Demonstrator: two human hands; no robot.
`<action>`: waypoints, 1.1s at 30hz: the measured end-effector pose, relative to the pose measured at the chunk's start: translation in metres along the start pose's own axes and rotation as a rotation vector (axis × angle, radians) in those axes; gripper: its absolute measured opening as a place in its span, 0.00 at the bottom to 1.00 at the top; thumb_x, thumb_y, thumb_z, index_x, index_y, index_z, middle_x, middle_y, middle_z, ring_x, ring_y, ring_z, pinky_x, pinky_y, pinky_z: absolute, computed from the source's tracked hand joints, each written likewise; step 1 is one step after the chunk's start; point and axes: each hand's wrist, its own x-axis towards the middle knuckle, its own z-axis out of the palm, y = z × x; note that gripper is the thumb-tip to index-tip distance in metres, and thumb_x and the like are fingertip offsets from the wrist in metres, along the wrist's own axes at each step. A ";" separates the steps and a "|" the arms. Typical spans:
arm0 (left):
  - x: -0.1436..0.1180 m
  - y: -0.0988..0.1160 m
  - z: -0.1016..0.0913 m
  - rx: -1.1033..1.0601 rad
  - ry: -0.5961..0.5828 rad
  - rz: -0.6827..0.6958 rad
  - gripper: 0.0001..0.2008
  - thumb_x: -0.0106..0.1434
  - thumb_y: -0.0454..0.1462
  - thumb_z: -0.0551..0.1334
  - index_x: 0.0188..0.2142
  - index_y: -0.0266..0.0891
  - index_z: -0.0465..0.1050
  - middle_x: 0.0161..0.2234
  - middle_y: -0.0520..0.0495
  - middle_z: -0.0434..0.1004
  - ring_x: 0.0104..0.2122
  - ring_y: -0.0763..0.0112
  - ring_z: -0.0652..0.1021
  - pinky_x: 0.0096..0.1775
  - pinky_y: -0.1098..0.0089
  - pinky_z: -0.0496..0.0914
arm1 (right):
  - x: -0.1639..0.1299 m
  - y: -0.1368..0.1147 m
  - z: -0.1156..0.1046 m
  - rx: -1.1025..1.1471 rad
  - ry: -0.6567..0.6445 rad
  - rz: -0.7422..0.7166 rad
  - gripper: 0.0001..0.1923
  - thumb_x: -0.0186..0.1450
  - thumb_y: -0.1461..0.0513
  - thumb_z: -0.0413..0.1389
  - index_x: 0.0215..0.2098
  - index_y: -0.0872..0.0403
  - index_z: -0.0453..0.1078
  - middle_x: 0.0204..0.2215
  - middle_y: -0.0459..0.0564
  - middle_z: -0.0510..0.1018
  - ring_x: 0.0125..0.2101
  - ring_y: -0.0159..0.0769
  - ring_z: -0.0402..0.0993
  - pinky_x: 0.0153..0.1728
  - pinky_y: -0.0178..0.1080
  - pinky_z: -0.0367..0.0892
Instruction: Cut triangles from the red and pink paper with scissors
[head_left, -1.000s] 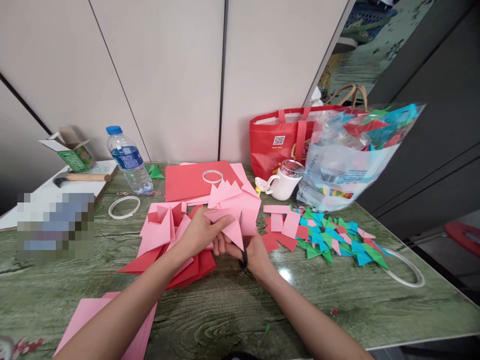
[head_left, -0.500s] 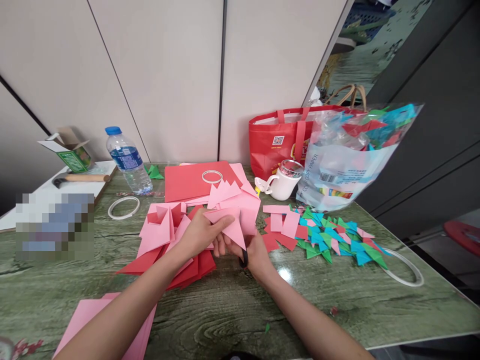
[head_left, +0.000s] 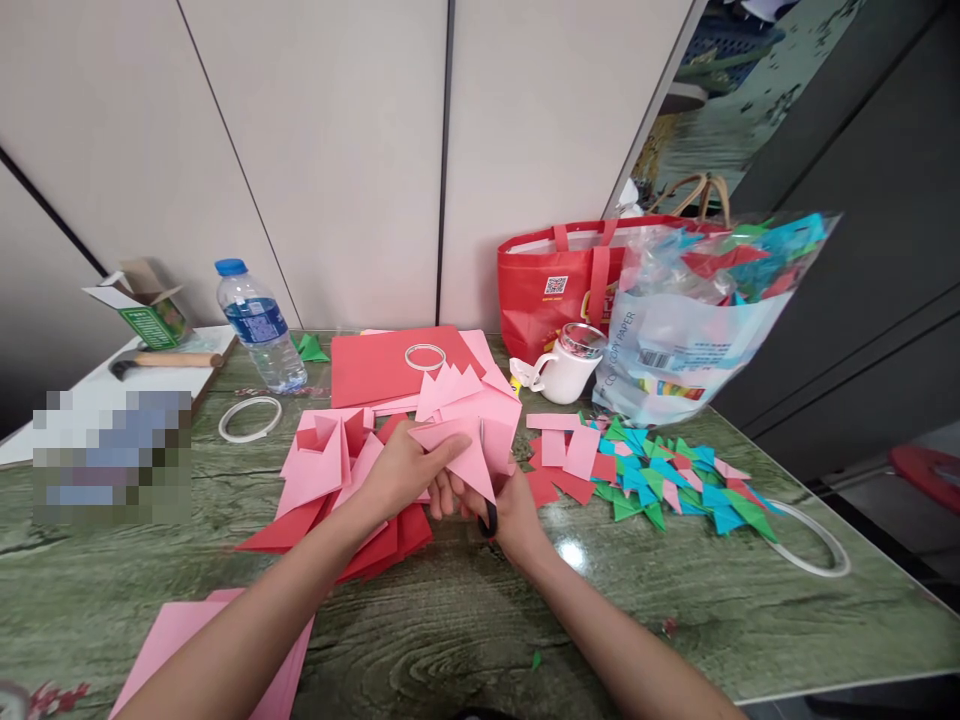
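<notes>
My left hand (head_left: pixel 420 465) pinches a folded piece of pink paper (head_left: pixel 469 458) between thumb and fingers. In my right hand (head_left: pixel 514 515) is a pair of scissors (head_left: pixel 489 520); a black handle loop shows at the fingers, and the paper hides most of the blades. The scissors meet the pink paper, whose pointed corner hangs down over my right fingers. Just behind it lie pink pieces with zigzag edges (head_left: pixel 450 388). Left of my hands is a loose pile of folded pink and red papers (head_left: pixel 315 470).
Cut green, blue and pink scraps (head_left: pixel 664 475) spread to the right near a tape roll (head_left: pixel 817 545). Behind stand a white mug (head_left: pixel 570 370), a red bag (head_left: pixel 532 290) and a plastic bag of paper (head_left: pixel 690 340). A water bottle (head_left: pixel 262 330) and hammer (head_left: pixel 165 362) are left.
The whole view has shifted very slightly. Both hands keep nearly the same pose, with the pink paper and scissors still held together.
</notes>
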 end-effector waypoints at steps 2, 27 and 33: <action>0.000 -0.001 0.000 -0.012 -0.002 -0.003 0.19 0.59 0.40 0.56 0.15 0.31 0.68 0.09 0.46 0.68 0.07 0.75 0.68 0.11 0.77 0.61 | 0.000 -0.001 0.001 0.000 0.003 -0.002 0.28 0.44 0.57 0.65 0.37 0.52 0.54 0.20 0.43 0.74 0.18 0.34 0.71 0.15 0.33 0.61; 0.006 -0.006 -0.009 -0.091 -0.064 -0.021 0.18 0.57 0.41 0.59 0.16 0.31 0.68 0.12 0.46 0.71 0.10 0.74 0.70 0.11 0.77 0.64 | 0.004 0.001 -0.002 0.011 0.075 0.069 0.16 0.44 0.57 0.63 0.25 0.53 0.62 0.10 0.37 0.65 0.09 0.27 0.58 0.10 0.30 0.53; 0.004 -0.006 -0.011 -0.089 -0.078 -0.017 0.17 0.56 0.43 0.59 0.17 0.32 0.68 0.13 0.46 0.72 0.10 0.73 0.71 0.12 0.76 0.64 | 0.005 0.002 -0.006 -0.030 0.108 0.053 0.17 0.44 0.58 0.64 0.23 0.53 0.59 0.09 0.35 0.61 0.09 0.25 0.56 0.10 0.30 0.55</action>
